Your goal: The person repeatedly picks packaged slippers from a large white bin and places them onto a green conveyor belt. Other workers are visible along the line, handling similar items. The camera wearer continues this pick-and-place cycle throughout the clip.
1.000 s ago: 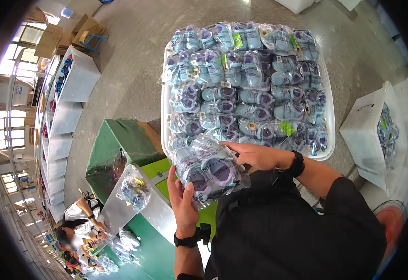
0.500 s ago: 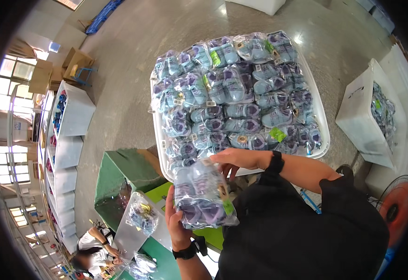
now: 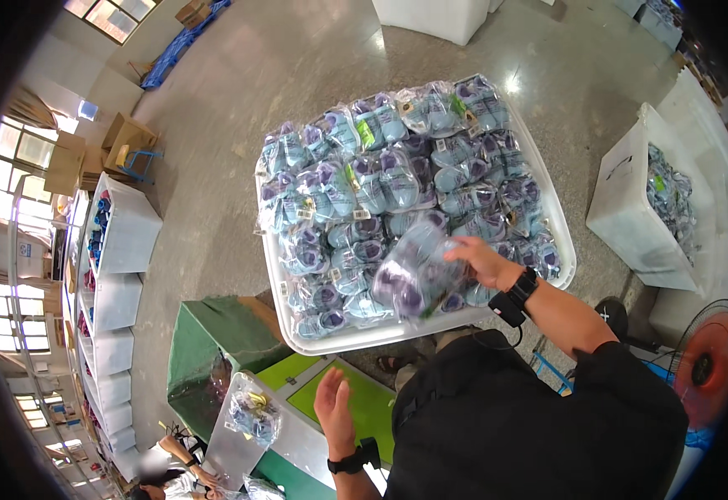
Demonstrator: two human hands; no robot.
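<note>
A clear-bagged pair of small light blue and purple shoes (image 3: pixel 414 271) hangs from my right hand (image 3: pixel 482 262), whose fingers pinch the bag's edge. The pair is smeared by motion and lies over the near part of a large white bin (image 3: pixel 356 343). Rows of similar bagged shoes (image 3: pixel 326 192) fill that bin, several with green tags. My left hand (image 3: pixel 335 408) is empty, fingers stretched out, above a bright green board (image 3: pixel 351 400) at the near side of the bin.
Another bagged pair (image 3: pixel 254 414) lies on a grey tabletop beside a green-covered box (image 3: pixel 214 350). A person (image 3: pixel 182 467) works at lower left. White bins (image 3: pixel 118 292) line the left. At right stand a bin of bagged goods (image 3: pixel 639 200) and a red fan (image 3: pixel 705 358).
The bagged shoes have moved from between both my hands to over the bin, carried by my right hand. My left hand has let go and stays lower down.
</note>
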